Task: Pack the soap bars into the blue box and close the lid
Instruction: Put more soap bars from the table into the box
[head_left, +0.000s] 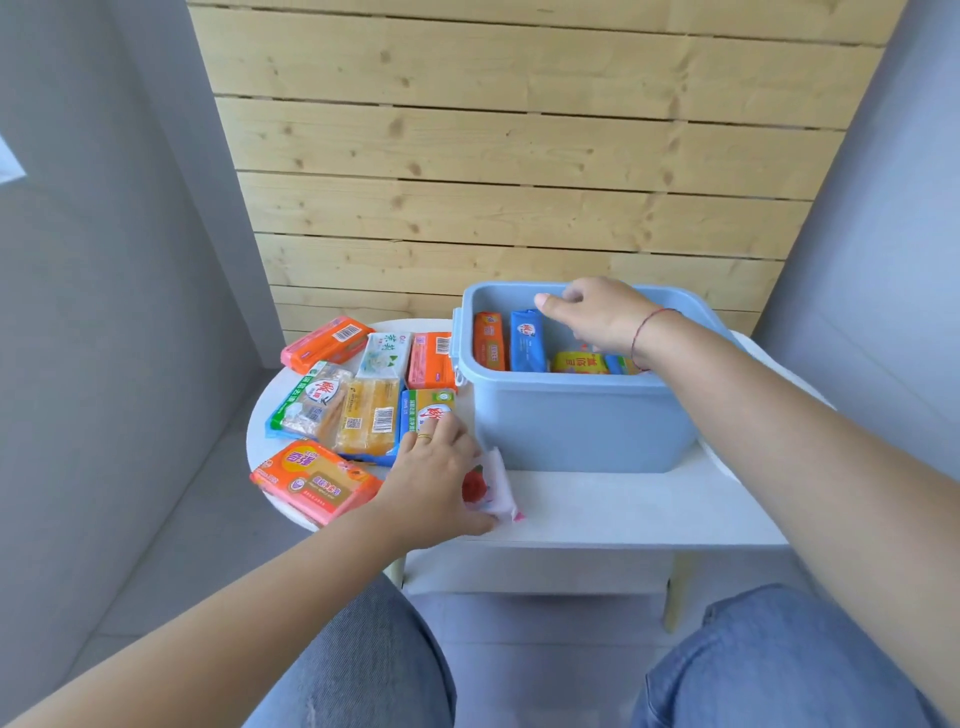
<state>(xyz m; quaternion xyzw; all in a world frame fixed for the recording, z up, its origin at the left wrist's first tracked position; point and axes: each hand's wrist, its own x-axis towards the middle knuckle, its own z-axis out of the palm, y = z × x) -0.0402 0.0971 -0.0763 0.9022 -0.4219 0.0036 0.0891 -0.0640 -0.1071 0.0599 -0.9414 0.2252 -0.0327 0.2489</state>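
The blue box (576, 421) stands open on the white table, with no lid in sight. Inside it an orange bar (488, 342) and a blue bar (527, 340) stand on end, and a yellow bar (579, 362) lies beside them. My right hand (597, 314) hovers inside the box above the bars, fingers loosely curled and holding nothing. My left hand (434, 480) rests on a white and pink wrapped bar (491, 488) at the box's front left corner. Several wrapped soap bars (363, 410) lie in a cluster left of the box.
The white table (623, 512) ends just before my knees, and its round left part carries the loose bars. A wooden slat wall rises close behind the box. Grey walls stand on both sides. An orange bar (317, 480) lies near the table's left front edge.
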